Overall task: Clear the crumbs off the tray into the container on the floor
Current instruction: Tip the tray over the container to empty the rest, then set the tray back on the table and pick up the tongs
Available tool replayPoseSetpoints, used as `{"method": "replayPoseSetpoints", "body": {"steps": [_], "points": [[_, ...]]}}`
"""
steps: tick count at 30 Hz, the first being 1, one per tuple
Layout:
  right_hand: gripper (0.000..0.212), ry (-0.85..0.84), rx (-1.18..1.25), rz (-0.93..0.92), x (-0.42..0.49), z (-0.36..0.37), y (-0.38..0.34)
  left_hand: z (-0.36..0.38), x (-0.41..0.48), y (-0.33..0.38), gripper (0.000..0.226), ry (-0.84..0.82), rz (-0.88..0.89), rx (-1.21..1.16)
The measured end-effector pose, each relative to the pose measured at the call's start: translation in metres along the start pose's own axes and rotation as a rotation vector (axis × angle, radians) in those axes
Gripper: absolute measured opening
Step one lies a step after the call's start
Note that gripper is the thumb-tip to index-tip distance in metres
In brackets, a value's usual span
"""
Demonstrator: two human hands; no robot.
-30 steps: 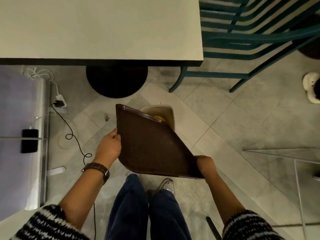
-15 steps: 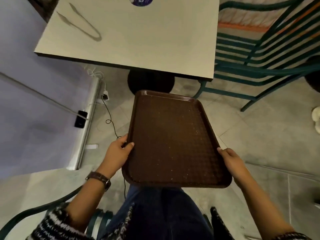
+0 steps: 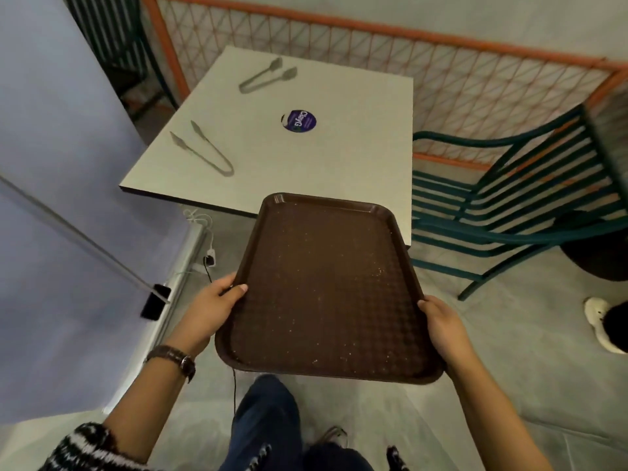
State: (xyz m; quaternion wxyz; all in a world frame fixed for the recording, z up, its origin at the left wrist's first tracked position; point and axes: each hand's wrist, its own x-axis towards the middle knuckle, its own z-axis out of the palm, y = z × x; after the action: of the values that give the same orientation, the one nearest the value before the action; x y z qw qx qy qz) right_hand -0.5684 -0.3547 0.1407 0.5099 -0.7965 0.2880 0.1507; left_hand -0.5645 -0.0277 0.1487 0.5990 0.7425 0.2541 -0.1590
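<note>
Grey floor tiles (image 3: 509,368) lie below; white table (image 3: 339,158) stands far. My left hand (image 3: 210,307) grips the brown tray (image 3: 323,294) by its left edge, thumb on top; my right hand (image 3: 441,328) clasps the right edge. Crumbs (image 3: 379,271) dot the tray's surface

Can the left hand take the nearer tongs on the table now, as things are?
Probably not yet. The left hand is gripping the tray at its left rim, so it is occupied. The nearer tongs lie uncovered on the table, farther ahead.
</note>
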Motion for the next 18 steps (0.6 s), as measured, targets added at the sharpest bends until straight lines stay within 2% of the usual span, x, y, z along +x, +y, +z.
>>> {"method": "replayPoseSetpoints", "body": {"steps": [2, 6, 8, 10, 13, 18], "points": [[0.031, 0.067, 0.048, -0.005, 0.011, 0.016, -0.015, -0.01, 0.033, 0.014, 0.032, 0.019, -0.069, -0.115], [0.033, 0.215, 0.154, 0.05, 0.035, 0.064, -0.038, -0.026, 0.097, 0.025, 0.035, -0.122, -0.211, -0.484], [0.034, 0.268, 0.203, 0.097, 0.047, 0.098, -0.052, -0.027, 0.126, 0.027, 0.036, -0.131, -0.236, -0.641], [0.036, 0.293, 0.276, 0.15, 0.057, 0.134, -0.07, -0.02, 0.147, 0.03, 0.034, -0.166, -0.242, -0.629], [0.038, 0.272, 0.439, 0.231, 0.07, 0.186, -0.099, 0.005, 0.16, 0.036, 0.029, -0.278, -0.276, -0.48], [0.042, 0.143, 0.541, 0.267, 0.11, 0.237, -0.124, 0.017, 0.202, 0.045, 0.054, -0.252, -0.161, -0.295]]}}
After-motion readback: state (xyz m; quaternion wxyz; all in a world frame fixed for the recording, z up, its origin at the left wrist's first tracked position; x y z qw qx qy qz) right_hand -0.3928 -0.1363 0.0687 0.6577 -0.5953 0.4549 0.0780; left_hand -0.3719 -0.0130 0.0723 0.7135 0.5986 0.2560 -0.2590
